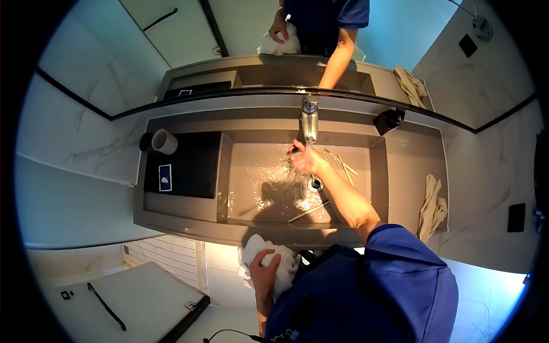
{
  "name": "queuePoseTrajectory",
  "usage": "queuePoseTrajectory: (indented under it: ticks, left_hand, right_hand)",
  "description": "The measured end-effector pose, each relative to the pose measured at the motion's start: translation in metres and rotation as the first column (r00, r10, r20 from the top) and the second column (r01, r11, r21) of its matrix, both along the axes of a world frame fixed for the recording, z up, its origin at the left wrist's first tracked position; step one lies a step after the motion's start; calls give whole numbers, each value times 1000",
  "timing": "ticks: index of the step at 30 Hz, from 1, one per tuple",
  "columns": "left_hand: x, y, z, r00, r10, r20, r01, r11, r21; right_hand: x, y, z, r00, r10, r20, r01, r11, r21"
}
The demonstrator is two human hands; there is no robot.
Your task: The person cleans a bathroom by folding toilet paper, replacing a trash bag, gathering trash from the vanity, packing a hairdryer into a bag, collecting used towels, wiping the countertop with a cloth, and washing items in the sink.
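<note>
My right hand (307, 160) reaches into the grey sink basin (251, 171) just below the chrome faucet (309, 119), fingers loosely spread over the wet, glistening bottom. It holds nothing that I can make out. The drain (315, 184) lies right beside it. My left hand (264, 273) is closed on a bunched white cloth (280, 263), pressed against the front edge of the counter (189, 228). My blue sleeve and torso fill the lower right.
Thin pale sticks (343, 163) lie in the basin right of the hand, and another (309, 211) near the front. A black tray (189, 166) with two cups (164, 142) sits left. A beige cloth (432, 207) and a black object (389, 120) are right. A mirror (257, 34) is behind.
</note>
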State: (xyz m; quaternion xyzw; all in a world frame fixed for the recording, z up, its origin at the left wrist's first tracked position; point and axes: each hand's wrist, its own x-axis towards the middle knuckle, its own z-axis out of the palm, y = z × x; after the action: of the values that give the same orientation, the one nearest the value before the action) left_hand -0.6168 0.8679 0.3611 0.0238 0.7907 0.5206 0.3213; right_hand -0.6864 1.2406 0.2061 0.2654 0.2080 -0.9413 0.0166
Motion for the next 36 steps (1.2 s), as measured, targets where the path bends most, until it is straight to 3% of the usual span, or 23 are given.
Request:
queuePoseTrajectory:
  ticks: [2,5,9,14,17,18,21,22,25,26,29,30,33,34,36]
  left_hand:
    - [0,0,-2,1000,1,-10,-1,1000,11]
    - [0,2,-2,999,12,-50,-10,999,43]
    - [1,-1,-8,998,25,-50,-22,998,57]
    - [2,0,-9,999,19,-49,-17,999,36]
    - [4,1,-6,998,25,-58,-23,999,25]
    - [4,1,-6,998,30,-49,-29,1000,6]
    - [5,3,-1,999,49,-16,-49,999,-11]
    - [5,4,0,998,56,-3,-56,998,-13]
    - [6,1,-8,999,51,-20,-50,998,29]
    - [5,1,-8,999,54,-11,-53,998,27]
    - [5,2,-6,998,67,3,-68,997,23]
    - [5,3,-6,998,70,1,-70,997,23]
    - [5,7,2,995,92,44,-92,996,15]
    - [5,9,6,993,101,68,-102,995,13]
    - [4,11,12,993,97,61,-97,995,-6]
  right_hand:
    - [2,-7,20,986,-159,49,156,985,67]
    - [21,-8,23,959,-268,-90,282,935,217]
    - [33,-12,42,975,-213,70,168,901,400]
    - [30,-5,28,999,26,43,-39,935,351]
    - [26,-4,8,995,-53,-90,60,996,70]
    - [25,-6,8,991,-125,-41,128,990,66]
    - [26,-12,5,937,-293,-190,278,955,-102]
    - [27,-15,8,935,-318,-157,314,948,-50]
    - [33,-11,-5,949,-235,-212,185,955,-231]
    - [31,-13,-9,918,-385,-97,327,872,-365]
    - [36,-15,12,940,-293,-177,236,930,-282]
    - [33,-17,19,966,-249,-72,240,964,-111]
    - [6,-5,-2,997,-44,-63,53,987,150]
    - [-2,-9,-4,971,-213,-111,226,966,123]
    - [4,-5,7,988,-156,-20,147,867,476]
